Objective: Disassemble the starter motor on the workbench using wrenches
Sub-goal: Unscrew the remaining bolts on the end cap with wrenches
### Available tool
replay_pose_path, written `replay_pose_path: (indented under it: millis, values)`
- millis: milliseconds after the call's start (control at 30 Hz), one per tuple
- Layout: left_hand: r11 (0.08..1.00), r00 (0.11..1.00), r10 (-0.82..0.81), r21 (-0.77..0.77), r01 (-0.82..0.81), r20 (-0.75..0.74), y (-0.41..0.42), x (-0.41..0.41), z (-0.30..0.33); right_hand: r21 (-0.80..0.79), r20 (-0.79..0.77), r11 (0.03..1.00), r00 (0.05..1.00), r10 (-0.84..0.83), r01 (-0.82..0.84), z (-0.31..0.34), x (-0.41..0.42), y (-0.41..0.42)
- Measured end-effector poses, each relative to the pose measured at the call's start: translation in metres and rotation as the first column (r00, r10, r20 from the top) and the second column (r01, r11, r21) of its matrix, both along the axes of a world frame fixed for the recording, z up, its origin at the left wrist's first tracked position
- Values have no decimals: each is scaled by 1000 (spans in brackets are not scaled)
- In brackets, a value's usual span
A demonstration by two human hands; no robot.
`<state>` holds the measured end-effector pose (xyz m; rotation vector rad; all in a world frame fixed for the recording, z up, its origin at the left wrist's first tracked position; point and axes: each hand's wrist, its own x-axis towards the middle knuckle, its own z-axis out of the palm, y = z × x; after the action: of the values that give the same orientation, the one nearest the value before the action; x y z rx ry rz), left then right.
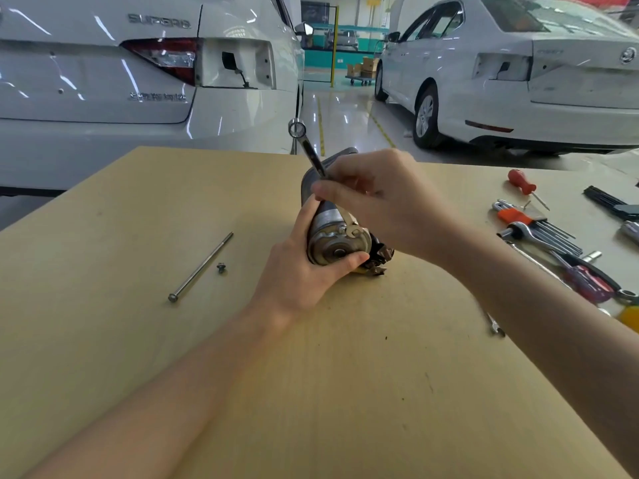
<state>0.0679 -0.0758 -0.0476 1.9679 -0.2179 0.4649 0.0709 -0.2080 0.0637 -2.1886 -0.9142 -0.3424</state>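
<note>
Left of the starter motor (337, 233), a long bolt (201, 267) and small screw (221, 267) lie on the workbench (345, 375). My left hand (304, 267) wraps the motor; my right hand (383, 205) grips a wrench (308, 150). I should seat its lower jaw squarely before turning.

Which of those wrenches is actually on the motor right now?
The combination wrench in the right hand: its open end sits on the motor, ring end up. The others lie on the bench, right.
</note>
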Motion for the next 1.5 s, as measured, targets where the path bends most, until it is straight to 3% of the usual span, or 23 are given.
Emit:
replay_pose_path:
  millis: [67,100,167,233,300,400,500,767,1267,1500]
  values:
    - [1000,1000,3,-1,-3,12,0,0,-1,83,6,994,998,68,-68,-4,-2,-6]
    - [1000,1000,2,-7,-1,20,0,0,-1,220,-30,969,992,124,-114,-6,-3,-11]
    - [1000,1000,-16,-13,16,22,0,-1,1,593,-137,793,953,271,-140,-7,-7,-25]
    - [999,1000,-28,-20,28,12,0,-1,1,829,-249,558,867,431,-39,-8,-9,-37]
    - [999,1000,-28,-31,29,12,0,-2,1,882,-365,454,790,493,124,-17,-12,-42]
    - [1000,1000,-19,-18,20,17,-1,-2,1,832,-552,390,657,513,395,-44,-21,-43]
    - [1000,1000,-3,0,3,24,0,-1,1,760,-625,282,541,562,585,-61,-28,-41]
    - [1000,999,-3,13,3,46,0,-1,2,724,-655,266,514,554,636,-67,-26,-34]
    - [1000,999,-12,16,11,38,0,-2,3,765,-610,222,570,551,604,-69,-25,-34]
    - [1000,1000,-15,0,15,27,0,-2,2,787,-613,297,636,468,541,-66,-22,-35]
